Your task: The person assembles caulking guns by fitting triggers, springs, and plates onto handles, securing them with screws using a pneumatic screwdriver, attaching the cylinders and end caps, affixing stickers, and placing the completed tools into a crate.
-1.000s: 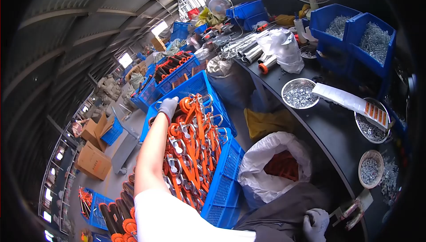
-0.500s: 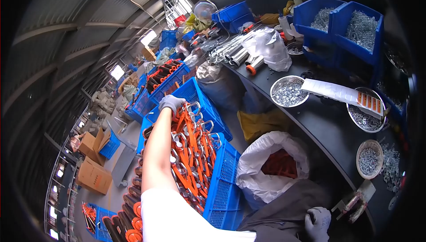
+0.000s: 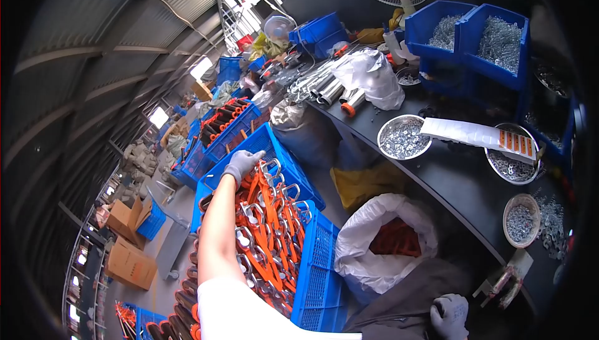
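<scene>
My left hand (image 3: 244, 166), in a grey glove, reaches to the far end of a pile of orange parts with silver hooks (image 3: 268, 231). Its fingers are pressed together at the top of the pile, closed around one of these parts as far as I can see. A blue plastic crate (image 3: 316, 259) stands against the pile's right side. In a grey glove too, my right hand (image 3: 450, 316) rests on dark cloth at the lower right, fingers curled, with no object visible in it.
A white sack (image 3: 352, 240) with orange-red parts inside stands between crate and workbench (image 3: 449, 184). On the bench are a bowl of small metal parts (image 3: 404, 137) and blue bins (image 3: 499, 40). Black tubes with orange ends (image 3: 181, 309) lie left of the pile; cardboard boxes (image 3: 131, 262) stand farther left.
My left hand has shifted slightly, with its fingers now showing stretched over the top of the pile. The view has tilted a little. My right hand stays curled at the lower right.
</scene>
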Demonstrator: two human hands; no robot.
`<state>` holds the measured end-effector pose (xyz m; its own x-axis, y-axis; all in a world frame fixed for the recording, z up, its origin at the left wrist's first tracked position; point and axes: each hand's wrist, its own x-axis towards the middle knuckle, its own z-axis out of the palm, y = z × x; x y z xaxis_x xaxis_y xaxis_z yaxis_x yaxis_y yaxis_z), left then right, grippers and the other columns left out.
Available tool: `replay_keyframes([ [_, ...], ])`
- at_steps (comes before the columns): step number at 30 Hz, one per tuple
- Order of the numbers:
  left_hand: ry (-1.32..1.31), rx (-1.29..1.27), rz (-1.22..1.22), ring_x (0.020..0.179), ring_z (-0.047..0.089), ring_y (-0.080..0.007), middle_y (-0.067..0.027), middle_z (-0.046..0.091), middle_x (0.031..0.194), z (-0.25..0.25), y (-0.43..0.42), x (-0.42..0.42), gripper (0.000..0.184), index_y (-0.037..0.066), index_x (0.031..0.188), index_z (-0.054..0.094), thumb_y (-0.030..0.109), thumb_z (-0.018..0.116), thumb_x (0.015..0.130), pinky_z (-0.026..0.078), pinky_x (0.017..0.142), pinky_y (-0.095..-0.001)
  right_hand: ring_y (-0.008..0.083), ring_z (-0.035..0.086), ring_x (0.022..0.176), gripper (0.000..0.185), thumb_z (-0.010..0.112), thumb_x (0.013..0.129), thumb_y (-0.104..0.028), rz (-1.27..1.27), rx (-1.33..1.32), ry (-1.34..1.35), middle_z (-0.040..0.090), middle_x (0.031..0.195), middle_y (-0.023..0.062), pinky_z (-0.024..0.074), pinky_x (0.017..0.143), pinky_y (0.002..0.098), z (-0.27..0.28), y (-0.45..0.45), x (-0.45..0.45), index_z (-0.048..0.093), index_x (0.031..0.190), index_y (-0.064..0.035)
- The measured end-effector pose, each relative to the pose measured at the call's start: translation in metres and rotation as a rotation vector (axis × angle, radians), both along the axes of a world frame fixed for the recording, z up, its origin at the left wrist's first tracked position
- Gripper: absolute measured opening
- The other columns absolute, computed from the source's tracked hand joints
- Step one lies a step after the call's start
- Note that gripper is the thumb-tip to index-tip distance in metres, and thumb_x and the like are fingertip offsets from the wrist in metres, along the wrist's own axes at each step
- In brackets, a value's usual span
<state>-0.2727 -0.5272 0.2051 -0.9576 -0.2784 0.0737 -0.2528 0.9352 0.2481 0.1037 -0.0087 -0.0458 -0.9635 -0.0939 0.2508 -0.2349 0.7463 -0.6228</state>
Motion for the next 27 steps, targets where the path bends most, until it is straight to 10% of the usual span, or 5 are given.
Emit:
replay_keyframes([
  [7,0.033,-0.168,0.029,0.086,0.069,-0.0381,-0.0247,0.07,0.081,-0.009,-0.005,-0.016,0.079,-0.006,0.079,0.073,0.073,0.061,0.076,0.051,0.078,-0.0419,0.0308,0.063,0.088,0.013,0.067,0.083,-0.017,0.01,0.027,-0.066,0.067,0.094,0.011,0.0491,0.077,0.0421,-0.004,-0.005,-0.002,0.066,0.093,-0.008],
  [15,-0.108,-0.464,0.006,0.108,0.064,-0.034,-0.023,0.067,0.115,0.011,0.015,-0.014,0.066,-0.001,0.096,0.074,0.058,0.051,0.081,0.049,0.094,-0.0396,0.0306,0.063,0.087,0.013,0.067,0.083,-0.017,0.014,0.064,-0.065,0.066,0.094,0.0104,0.0492,0.076,0.0419,-0.005,-0.01,-0.01,0.066,0.093,-0.0088],
  [27,0.241,-0.198,0.214,0.097,0.068,-0.0371,-0.0266,0.07,0.096,0.02,0.006,-0.029,0.053,-0.001,0.09,0.075,0.046,0.058,0.072,0.052,0.087,-0.0417,0.0321,0.064,0.084,0.015,0.068,0.083,-0.019,0.024,0.061,-0.132,0.067,0.09,0.0115,0.0505,0.074,0.0427,-0.001,-0.013,-0.015,0.068,0.091,-0.0073],
])
